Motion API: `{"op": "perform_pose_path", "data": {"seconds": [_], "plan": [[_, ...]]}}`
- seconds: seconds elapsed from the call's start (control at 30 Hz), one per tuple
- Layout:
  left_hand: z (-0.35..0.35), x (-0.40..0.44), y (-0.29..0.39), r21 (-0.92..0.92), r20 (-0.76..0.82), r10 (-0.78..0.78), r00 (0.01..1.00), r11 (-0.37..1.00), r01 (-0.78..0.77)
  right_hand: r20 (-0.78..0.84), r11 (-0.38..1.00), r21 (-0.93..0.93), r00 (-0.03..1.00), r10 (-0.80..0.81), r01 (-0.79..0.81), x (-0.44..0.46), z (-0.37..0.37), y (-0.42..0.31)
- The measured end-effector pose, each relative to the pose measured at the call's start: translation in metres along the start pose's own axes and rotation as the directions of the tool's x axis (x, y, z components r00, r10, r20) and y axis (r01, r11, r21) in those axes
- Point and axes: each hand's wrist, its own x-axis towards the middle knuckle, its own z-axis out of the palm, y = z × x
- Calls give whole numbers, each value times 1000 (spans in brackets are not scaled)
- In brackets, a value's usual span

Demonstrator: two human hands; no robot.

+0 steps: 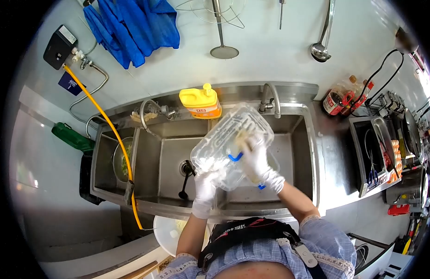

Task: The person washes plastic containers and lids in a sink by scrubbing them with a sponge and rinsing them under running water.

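A clear plastic container (215, 137) with blue clips is tilted over the divider between two steel sink basins, with white suds on its surface. My gloved left hand (209, 182) grips its near left edge. Against its upper right part, my gloved right hand (254, 158) is closed on a yellowish scrubber (244, 138), which is blurred. A blue clip (235, 157) shows beside the right hand. Behind the container, a yellow detergent jug (201, 103) stands on the sink's back ledge.
Two faucets (270, 100) rise at the back of the sink (173, 186). A yellow hose (99, 109) crosses its left side, near a bowl of greens (119, 160). A black utensil (183, 186) lies in the middle basin. Bottles (338, 98) and a tray (363, 153) stand at right.
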Motion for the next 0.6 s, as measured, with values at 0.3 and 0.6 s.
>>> {"op": "perform_pose_path", "data": {"seconds": [0.3, 0.6], "plan": [[31, -13, 20, -124, -79, -48, 996, 992, 38, -156, 974, -149, 968, -196, 173, 29, -19, -8], [29, -12, 4, 114, 16, -6, 1000, 994, 5, 216, 777, -128, 782, -584, 616, 29, -11, -45]]}}
